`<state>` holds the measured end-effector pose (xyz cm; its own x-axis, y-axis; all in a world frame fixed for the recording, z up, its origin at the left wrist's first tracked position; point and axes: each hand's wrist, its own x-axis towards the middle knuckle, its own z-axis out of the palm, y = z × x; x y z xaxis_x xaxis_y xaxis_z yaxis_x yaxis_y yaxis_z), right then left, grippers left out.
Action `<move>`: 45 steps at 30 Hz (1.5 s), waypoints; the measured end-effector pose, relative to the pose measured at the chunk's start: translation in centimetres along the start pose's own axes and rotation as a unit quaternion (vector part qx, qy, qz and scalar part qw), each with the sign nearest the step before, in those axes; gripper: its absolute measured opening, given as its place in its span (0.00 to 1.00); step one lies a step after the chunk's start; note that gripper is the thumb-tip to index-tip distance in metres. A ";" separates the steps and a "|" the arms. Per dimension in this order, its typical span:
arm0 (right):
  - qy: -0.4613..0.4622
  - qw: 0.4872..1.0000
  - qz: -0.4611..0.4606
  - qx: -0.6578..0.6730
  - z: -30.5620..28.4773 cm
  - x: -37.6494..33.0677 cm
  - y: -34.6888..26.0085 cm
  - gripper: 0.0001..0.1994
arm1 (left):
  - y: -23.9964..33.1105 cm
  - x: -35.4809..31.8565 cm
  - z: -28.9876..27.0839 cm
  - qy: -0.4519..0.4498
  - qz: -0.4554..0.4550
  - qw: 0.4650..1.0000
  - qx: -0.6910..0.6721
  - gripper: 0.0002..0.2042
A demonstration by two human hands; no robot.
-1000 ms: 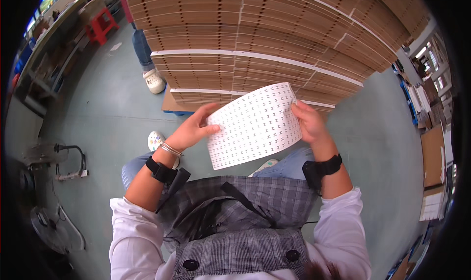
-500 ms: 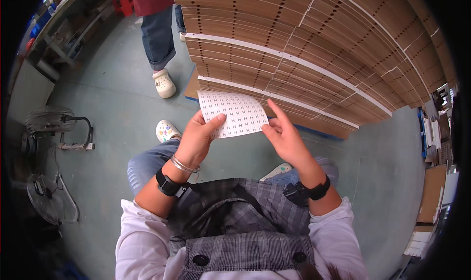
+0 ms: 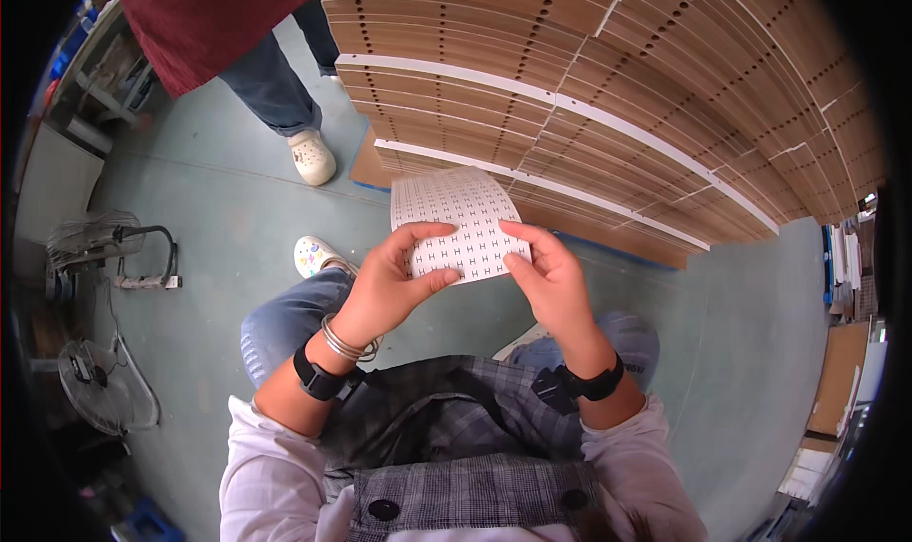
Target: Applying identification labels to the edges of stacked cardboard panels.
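Closest in is a grey checked apron point(image 3: 465, 494) with dark round buttons point(image 3: 383, 511), between two white sleeves point(image 3: 271, 475). Beyond it a black band point(image 3: 600, 385) circles each wrist, and silvery bangles point(image 3: 344, 342) ring the left one. The left hand point(image 3: 385, 276) pinches the left side of a white sheet point(image 3: 465, 233) between thumb and forefinger; the right hand point(image 3: 551, 281) grips its right side likewise. The sheet, covered in rows of small dark marks, is held above the grey-green floor point(image 3: 731, 352), its far part curving away. Farther off, two fans point(image 3: 95, 380) stand at the left, and a tall stack of brown cardboard point(image 3: 456, 76) rises ahead, a co-worker point(image 3: 218, 38) in jeans point(image 3: 271, 86) and pale clogs point(image 3: 312, 157) beside it
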<state>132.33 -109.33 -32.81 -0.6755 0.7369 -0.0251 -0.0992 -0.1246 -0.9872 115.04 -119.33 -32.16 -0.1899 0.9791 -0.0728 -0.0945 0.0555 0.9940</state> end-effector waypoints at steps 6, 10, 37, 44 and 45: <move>-0.039 0.997 -0.053 -0.036 -1.1 -0.2 0.0 0.18 | 0.8 0.0 0.5 -0.020 0.024 0.999 -0.029 0.22; -0.007 0.998 -0.015 -0.060 -1.2 -0.5 0.2 0.17 | -0.1 0.4 -0.1 0.011 0.033 0.999 0.041 0.19; 0.051 0.904 -0.212 -0.368 -0.5 -0.1 0.7 0.03 | 0.3 1.0 0.8 0.020 0.191 0.891 0.411 0.15; 0.016 0.919 -0.195 -0.343 0.0 0.3 -0.2 0.04 | 0.5 1.5 0.8 0.014 0.141 0.904 0.403 0.08; 0.005 0.919 -0.205 -0.337 0.4 0.7 0.2 0.04 | 0.4 1.4 0.5 0.014 0.140 0.901 0.411 0.08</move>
<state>131.56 -109.06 -32.92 -0.6752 0.6366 0.3726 0.1329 0.6018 -0.7875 115.26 -117.87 -31.84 -0.1200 0.9726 0.1993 0.7134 -0.0551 0.6986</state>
